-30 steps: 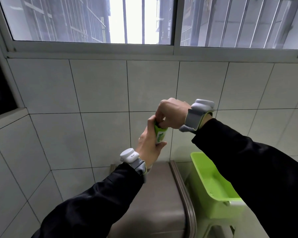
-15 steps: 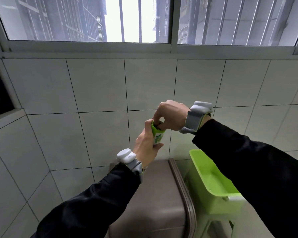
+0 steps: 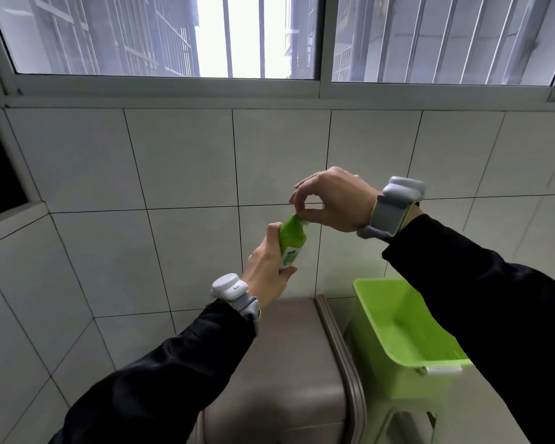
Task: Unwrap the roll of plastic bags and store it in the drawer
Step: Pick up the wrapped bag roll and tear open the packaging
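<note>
A small green roll of plastic bags point(image 3: 291, 241) in a green and white wrapper stands upright in front of the tiled wall. My left hand point(image 3: 266, 267) grips its lower part from the left. My right hand point(image 3: 330, 203) is above it, thumb and forefinger pinching the top end of the wrapper, which is drawn up into a point. The other fingers of that hand curl loosely. No drawer is in view.
A grey-brown cabinet top point(image 3: 289, 354) lies below my hands. To its right stands a light green plastic bin point(image 3: 407, 334). White wall tiles point(image 3: 186, 161) and a barred window point(image 3: 237, 36) fill the background.
My right hand has lifted off the roll's top and now pinches the wrapper's end, pulling it upward. The left hand keeps its grip, and the view has shifted slightly.
</note>
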A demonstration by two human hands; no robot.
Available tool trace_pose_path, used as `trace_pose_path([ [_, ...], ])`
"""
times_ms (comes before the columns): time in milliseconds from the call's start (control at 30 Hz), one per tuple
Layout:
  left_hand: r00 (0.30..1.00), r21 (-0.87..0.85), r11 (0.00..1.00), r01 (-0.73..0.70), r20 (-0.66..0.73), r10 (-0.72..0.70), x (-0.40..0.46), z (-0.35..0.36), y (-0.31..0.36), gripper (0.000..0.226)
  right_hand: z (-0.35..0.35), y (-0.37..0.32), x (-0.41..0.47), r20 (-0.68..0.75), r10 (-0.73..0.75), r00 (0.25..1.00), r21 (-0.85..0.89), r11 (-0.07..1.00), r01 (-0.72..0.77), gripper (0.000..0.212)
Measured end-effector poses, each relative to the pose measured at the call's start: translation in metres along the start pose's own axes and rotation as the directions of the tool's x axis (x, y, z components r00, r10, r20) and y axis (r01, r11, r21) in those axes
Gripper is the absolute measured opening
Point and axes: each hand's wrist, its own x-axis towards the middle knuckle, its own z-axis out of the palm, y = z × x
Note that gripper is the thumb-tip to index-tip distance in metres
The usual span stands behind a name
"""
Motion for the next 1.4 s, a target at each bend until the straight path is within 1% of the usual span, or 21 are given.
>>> trace_pose_path([
  [167,1.0,0.004,1.0,-0.003,0.001,0.003,0.0,0.004,0.003,0.066,-0.012,-0.006,-0.004,0.033,0.022,0.999,0.017,1.0,-0.023,0.009],
  [367,1.0,0.009,1.0,-0.01,0.002,0.01,0.0,0.002,0.007,0.065,-0.018,-0.008,-0.002,0.035,-0.014,0.999,-0.005,1.0,0.014,0.009],
  [433,1.0,0.001,1.0,-0.002,0.006,0.002,0.0,0.0,0.009,0.063,-0.019,-0.007,-0.001,0.026,-0.01,1.0,0.017,1.0,0.009,0.008],
  [500,1.0,-0.005,1.0,0.014,0.008,-0.014,0.001,-0.001,0.008,0.063,-0.02,-0.003,-0.002,-0.008,0.018,1.0,0.092,0.996,-0.017,0.007],
  [567,0.999,-0.021,0.999,0.032,-0.005,-0.032,0.002,-0.003,0.007,0.063,-0.017,-0.001,-0.005,-0.037,0.037,0.999,0.167,0.985,-0.03,0.022],
  [633,0.999,-0.033,0.999,0.039,-0.01,-0.039,0.002,-0.004,0.008,0.063,-0.009,0.0,-0.009,-0.007,0.04,0.999,0.171,0.985,-0.038,0.039],
  [700,0.999,-0.038,0.999,0.032,-0.001,-0.032,0.002,-0.003,0.01,0.063,0.002,-0.001,-0.012,0.016,0.046,0.999,0.174,0.983,-0.049,0.048],
  [733,0.999,-0.04,0.999,0.032,0.001,-0.032,0.002,-0.003,0.011,0.063,0.006,-0.001,-0.012,0.006,0.046,0.999,0.185,0.982,-0.047,0.048],
  [1033,0.999,-0.052,0.998,0.04,0.0,-0.04,0.001,0.0,0.009,0.065,0.009,0.005,-0.008,-0.082,0.025,0.996,0.221,0.975,-0.006,0.026],
  [1400,0.999,-0.052,0.998,0.035,-0.002,-0.035,0.002,0.0,0.009,0.065,0.007,0.009,-0.006,-0.134,0.017,0.991,0.253,0.967,0.017,0.014],
])
